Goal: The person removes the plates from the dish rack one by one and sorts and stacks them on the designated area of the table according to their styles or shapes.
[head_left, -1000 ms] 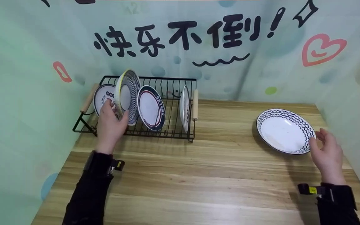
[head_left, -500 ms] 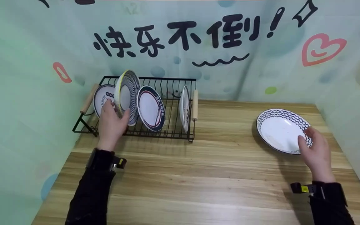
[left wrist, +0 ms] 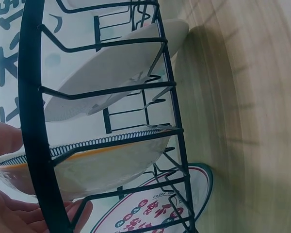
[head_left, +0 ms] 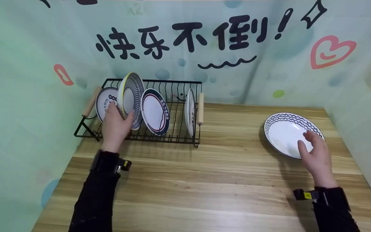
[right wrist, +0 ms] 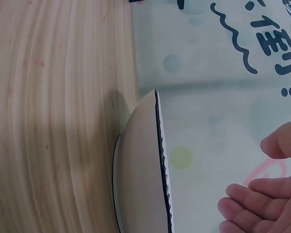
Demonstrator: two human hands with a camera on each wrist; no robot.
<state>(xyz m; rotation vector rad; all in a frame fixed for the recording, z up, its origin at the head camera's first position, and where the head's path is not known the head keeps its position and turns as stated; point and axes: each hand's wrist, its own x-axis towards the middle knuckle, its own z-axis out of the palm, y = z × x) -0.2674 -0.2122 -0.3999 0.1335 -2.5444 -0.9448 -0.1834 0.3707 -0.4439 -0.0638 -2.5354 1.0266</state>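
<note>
A: What's on your head feed?

B: I have the left hand (head_left: pixel 114 127) at the rack (head_left: pixel 172 81), thumb and fingers on either side of the yellow-rimmed bowl (head_left: pixel 128 100), which stands tilted just beside the dark-rimmed plate (head_left: pixel 154 112). The right hand (head_left: pixel 317 159) is over the near right edge of the wavy-patterned dish (head_left: pixel 283 135) on the table (head_left: pixel 224 180), thumb and fingers loosely apart, holding nothing.

A: And the left wrist?

B: Thumb towards one face, fingers under the other; how firmly, I can't tell. If that pinch is slack, I'd expect the bowl to roll against its neighbour, or towards the lettered plate (left wrist: pixel 131 208) on its other side.

A: Right wrist?

B: I see a gap between those fingers and the dish. Its wall flares out, so pressing one side of the rim could tip it. Low down there's a second edge: foot or another plate, I can't tell.
</note>
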